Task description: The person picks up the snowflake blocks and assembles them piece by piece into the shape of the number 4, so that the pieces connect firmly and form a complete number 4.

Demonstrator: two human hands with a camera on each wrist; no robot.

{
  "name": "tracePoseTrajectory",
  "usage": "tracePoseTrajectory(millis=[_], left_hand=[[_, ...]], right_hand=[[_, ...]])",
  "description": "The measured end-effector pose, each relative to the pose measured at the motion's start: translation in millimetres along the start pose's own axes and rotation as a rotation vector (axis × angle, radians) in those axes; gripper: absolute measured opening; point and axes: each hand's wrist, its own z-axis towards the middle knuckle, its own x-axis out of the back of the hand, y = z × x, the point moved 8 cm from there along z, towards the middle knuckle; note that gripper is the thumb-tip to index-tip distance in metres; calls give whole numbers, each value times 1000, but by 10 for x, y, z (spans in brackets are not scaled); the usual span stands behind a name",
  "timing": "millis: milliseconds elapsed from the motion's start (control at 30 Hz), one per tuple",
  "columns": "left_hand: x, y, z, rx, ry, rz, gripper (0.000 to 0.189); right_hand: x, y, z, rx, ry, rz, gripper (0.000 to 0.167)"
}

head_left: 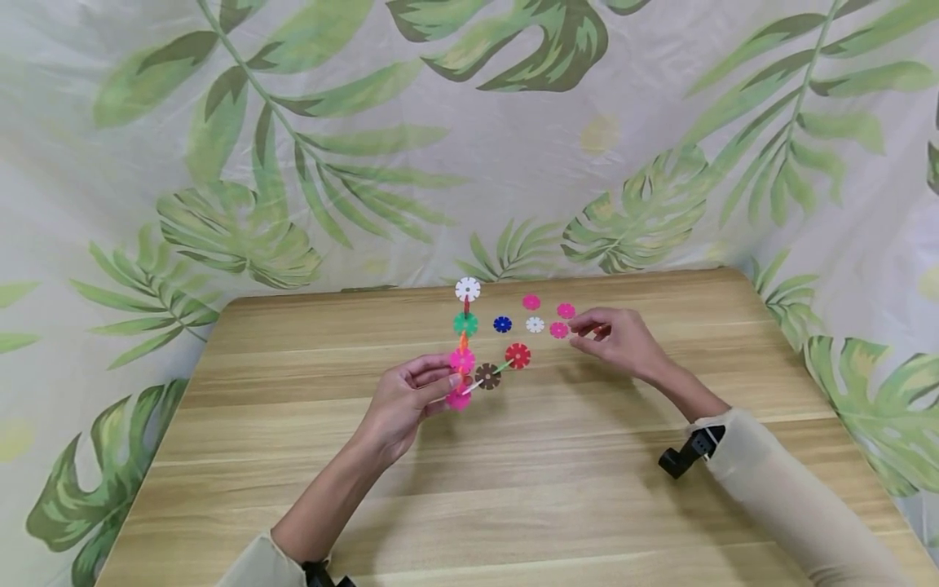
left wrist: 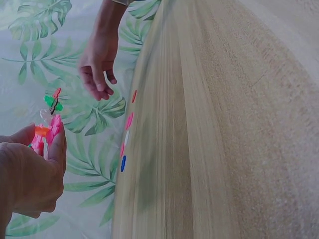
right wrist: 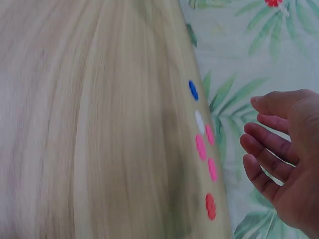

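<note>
My left hand (head_left: 411,399) pinches a joined chain of notched plastic discs by its pink discs (head_left: 461,360), between thumb and fingers. One arm of the chain runs up through a green disc (head_left: 465,324) to a white disc (head_left: 467,289). Another slants right through a brown disc (head_left: 487,376) to a red disc (head_left: 517,355). My right hand (head_left: 619,338) hovers beside the loose pink disc (head_left: 559,329), fingers loosely bent and holding nothing. In the right wrist view, a loose red disc (right wrist: 211,206) lies on the table; the right hand mostly covers it in the head view.
More loose discs lie on the wooden table (head_left: 513,505) beyond the chain: a blue disc (head_left: 502,324), a white disc (head_left: 535,324) and two other pink ones. A leaf-patterned cloth (head_left: 513,163) hangs behind the table's far edge.
</note>
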Motion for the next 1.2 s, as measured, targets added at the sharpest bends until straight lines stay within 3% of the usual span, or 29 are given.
tracePoseTrajectory(millis=[467,767,1200], left_hand=[[15,-3,-13,-5,-7,0,37],[25,-20,-11,-6,-15,1,37],[50,-32,-25,-4,-8,31,37]], right_hand=[[121,429,57,7,11,-86,31],[190,687,90,-32,18,-150,37],[173,838,136,-45,23,-189,36]])
